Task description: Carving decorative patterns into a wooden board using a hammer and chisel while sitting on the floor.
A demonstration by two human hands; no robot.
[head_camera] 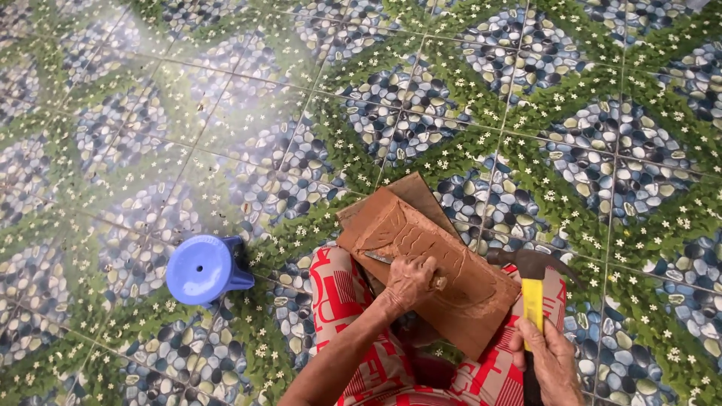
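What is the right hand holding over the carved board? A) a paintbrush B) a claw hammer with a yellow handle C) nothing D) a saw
B: the right hand grips a claw hammer by its yellow handle beside the wooden board, while the left hand sets a chisel on it.

Upper half of frame: bare patterned tile floor (526,113), open passage all across. Left side open too, except blue plastic stool (204,268) at lower left, well apart from lap. Lower centre crowded: carved wooden board (444,278) lies tilted across lap in red-white patterned cloth (353,301), second board edge under it. Left hand (410,282) with chisel (380,258) occupies board middle. Right hand (553,357) with yellow-handled hammer (532,289) blocks board's lower right end. Gap between hands narrow. Far right floor free.
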